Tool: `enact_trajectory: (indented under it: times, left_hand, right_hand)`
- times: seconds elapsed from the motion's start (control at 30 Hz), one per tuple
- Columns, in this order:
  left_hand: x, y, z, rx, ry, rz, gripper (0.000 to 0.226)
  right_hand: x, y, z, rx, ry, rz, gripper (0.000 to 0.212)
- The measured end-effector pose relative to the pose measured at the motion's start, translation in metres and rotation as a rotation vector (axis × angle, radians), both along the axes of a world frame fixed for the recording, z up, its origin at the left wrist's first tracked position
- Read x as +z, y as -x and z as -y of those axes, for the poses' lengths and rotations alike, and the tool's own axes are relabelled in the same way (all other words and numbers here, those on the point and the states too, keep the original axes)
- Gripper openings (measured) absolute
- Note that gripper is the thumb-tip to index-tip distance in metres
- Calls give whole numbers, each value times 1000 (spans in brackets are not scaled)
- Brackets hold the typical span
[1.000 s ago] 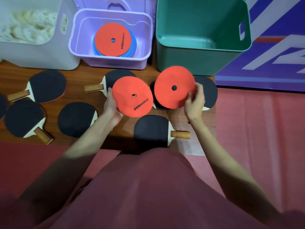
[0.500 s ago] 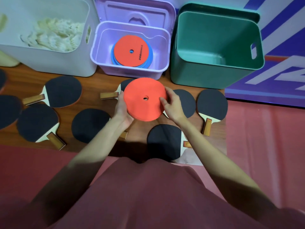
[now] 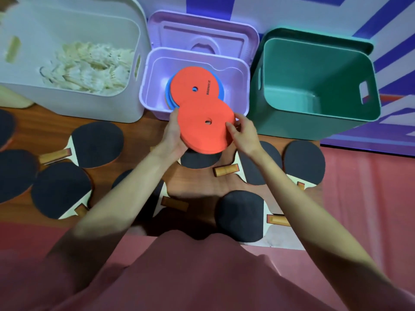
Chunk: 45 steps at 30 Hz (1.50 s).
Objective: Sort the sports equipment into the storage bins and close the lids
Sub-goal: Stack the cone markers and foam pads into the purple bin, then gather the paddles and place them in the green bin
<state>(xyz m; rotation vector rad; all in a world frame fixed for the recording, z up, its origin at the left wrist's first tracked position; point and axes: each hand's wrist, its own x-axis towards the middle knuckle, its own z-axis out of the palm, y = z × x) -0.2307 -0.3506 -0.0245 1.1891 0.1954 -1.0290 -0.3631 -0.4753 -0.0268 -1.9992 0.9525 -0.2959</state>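
A small stack of flat orange discs (image 3: 203,133), each with a centre hole, is held between both hands just in front of the purple bin (image 3: 240,81). My left hand (image 3: 174,133) grips the stack's left edge from below. My right hand (image 3: 241,129) pinches its right edge. Inside the purple bin lies another orange disc (image 3: 190,86) on top of blue ones; the bin's lid (image 3: 202,34) leans open behind it. Several black table tennis paddles (image 3: 98,147) lie on the wooden floor around my arms.
A white bin (image 3: 74,104) at the left holds white shuttlecocks. An empty green bin (image 3: 314,117) stands at the right, its lid behind it. Red mat covers the floor to the right and near my lap.
The two orange discs, held apart a second ago, were brought together into one stack. Both hands have carried it forward to the purple bin's front rim.
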Motion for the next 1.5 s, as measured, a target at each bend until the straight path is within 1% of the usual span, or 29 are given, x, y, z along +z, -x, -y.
enact_trajectory:
  times: [0.1,0.2,0.23,0.3,0.37,0.47,0.57,0.7,0.77,0.87,0.93,1.0,1.07,1.1,1.17,1.23,1.33,1.43,1.5]
  left_hand:
    - [6,-34,20,-79,-9,25,50]
    - [13,-69,38,-114,-116,147,42]
    - [15,-79,42,-129,-167,208,40]
    - [11,-103,47,-150,-304,365,28]
    - [-10,-129,51,-165,-445,536,26]
    - [-29,-153,60,-215,-545,736,16]
    - [-7,-150,60,-269,-605,781,22]
    - [-6,-146,61,-362,-616,811,31]
    - [-9,-143,58,-420,-623,866,32]
    - [-14,-135,48,-480,-636,1032,38]
    - [-13,-124,39,-426,-611,1127,37]
    - [-7,-104,28,-314,-527,1211,33]
    - [1,-79,16,-232,-381,1258,29]
    - [2,-66,10,-232,-322,1257,26]
    - [-2,-39,-1,-305,-264,1246,22]
    - [-12,-13,-7,-424,-225,1252,19]
    - [-29,19,-8,-632,-216,1278,17]
    - [-43,47,1,-849,-293,1284,22]
    - [-50,63,12,-982,-366,1293,28]
  right_hand:
    - [8,-26,18,-47,70,-17,37]
    - [14,-54,35,-73,118,-25,39]
    - [16,-63,40,-77,127,-24,38]
    - [17,-81,47,-72,146,-29,35]
    - [13,-99,54,-50,152,-47,29]
    - [0,-122,62,-2,164,-126,22]
    - [-14,-137,68,57,192,-224,20]
    - [-23,-140,67,111,223,-360,24]
    - [-22,-135,65,125,260,-410,25]
    - [-14,-119,61,117,305,-370,30]
    - [-7,-102,57,95,304,-284,37]
    - [1,-76,48,69,312,-167,38]
    - [8,-42,35,40,341,-49,35]
    - [11,-23,26,27,355,-9,33]
    - [12,17,11,2,368,22,31]
    - [3,57,1,-31,358,-21,29]
    - [-17,112,-6,-113,315,-149,32]
    - [-34,155,-9,-220,250,-337,35]
    - [-46,180,-7,-267,263,-475,35]
